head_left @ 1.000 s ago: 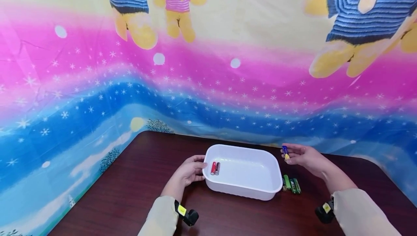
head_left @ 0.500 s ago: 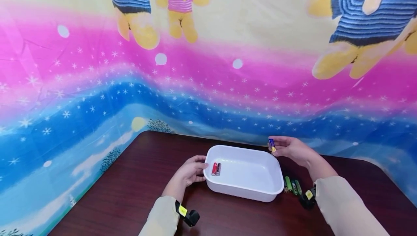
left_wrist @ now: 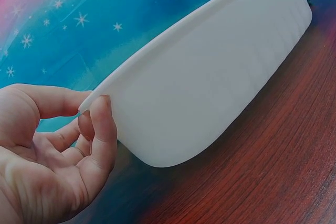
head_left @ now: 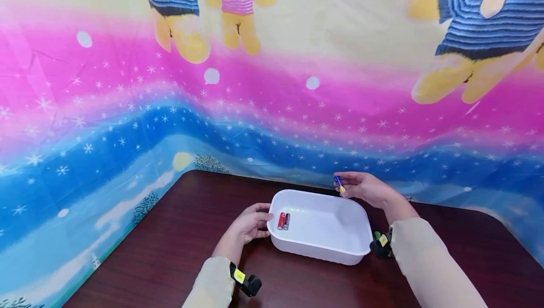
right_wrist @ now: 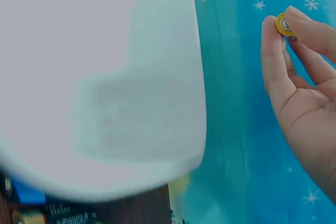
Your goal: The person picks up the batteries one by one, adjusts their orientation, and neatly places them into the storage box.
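My left hand (head_left: 250, 223) pinches the left rim of a white plastic basin (head_left: 318, 253); the left wrist view shows thumb and fingers (left_wrist: 102, 129) on either side of that rim. A red battery (head_left: 282, 221) and a dark battery (head_left: 287, 221) lie side by side inside the basin, near its left wall. My right hand (head_left: 367, 190) holds a blue and yellow battery (head_left: 339, 184) between thumb and fingertips, above the basin's far right rim. In the right wrist view the yellow end of this battery (right_wrist: 284, 24) faces the camera.
Beyond the basin's right side several more batteries (right_wrist: 68, 214) lie on the dark wood table (head_left: 178, 251), mostly hidden by my right wrist in the head view. A patterned cloth backdrop (head_left: 272, 109) rises behind the table's far edge.
My right hand has carried the blue and yellow battery leftward and slightly farther back, from beside the basin to over its far rim. My left hand has kept its hold on the rim.
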A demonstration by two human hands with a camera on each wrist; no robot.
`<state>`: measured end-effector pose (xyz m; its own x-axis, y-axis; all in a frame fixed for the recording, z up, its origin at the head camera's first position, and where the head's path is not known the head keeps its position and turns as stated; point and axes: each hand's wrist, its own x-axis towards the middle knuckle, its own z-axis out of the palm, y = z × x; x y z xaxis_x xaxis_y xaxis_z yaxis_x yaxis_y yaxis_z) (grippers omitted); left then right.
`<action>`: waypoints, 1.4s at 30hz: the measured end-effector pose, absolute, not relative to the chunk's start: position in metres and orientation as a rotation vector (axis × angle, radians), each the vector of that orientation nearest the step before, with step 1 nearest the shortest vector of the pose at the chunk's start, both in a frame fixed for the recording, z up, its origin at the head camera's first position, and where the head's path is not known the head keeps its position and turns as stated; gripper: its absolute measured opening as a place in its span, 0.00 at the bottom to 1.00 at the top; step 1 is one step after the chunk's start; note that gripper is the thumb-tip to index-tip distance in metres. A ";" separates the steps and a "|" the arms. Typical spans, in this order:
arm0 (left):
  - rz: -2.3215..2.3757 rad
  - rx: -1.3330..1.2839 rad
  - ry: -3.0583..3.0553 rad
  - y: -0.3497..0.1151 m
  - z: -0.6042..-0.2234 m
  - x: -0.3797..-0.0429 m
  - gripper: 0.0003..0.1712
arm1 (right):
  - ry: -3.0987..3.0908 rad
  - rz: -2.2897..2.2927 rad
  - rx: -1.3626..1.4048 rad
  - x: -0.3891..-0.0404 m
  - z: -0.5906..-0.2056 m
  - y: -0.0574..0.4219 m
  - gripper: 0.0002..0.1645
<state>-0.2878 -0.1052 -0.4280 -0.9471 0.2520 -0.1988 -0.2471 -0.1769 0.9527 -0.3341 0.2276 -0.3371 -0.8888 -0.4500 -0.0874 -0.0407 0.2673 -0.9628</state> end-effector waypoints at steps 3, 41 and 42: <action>2.186 0.001 1.777 -0.105 -0.428 -0.288 0.26 | 2.144 -1.695 -0.470 -0.339 -0.342 0.224 0.43; 2.191 -0.020 1.815 -0.100 -0.426 -0.287 0.25 | 2.079 -1.367 -0.645 -0.364 -0.370 0.189 0.37; 2.193 -0.019 1.815 -0.100 -0.426 -0.287 0.26 | 2.088 -1.352 -0.653 -0.364 -0.371 0.188 0.37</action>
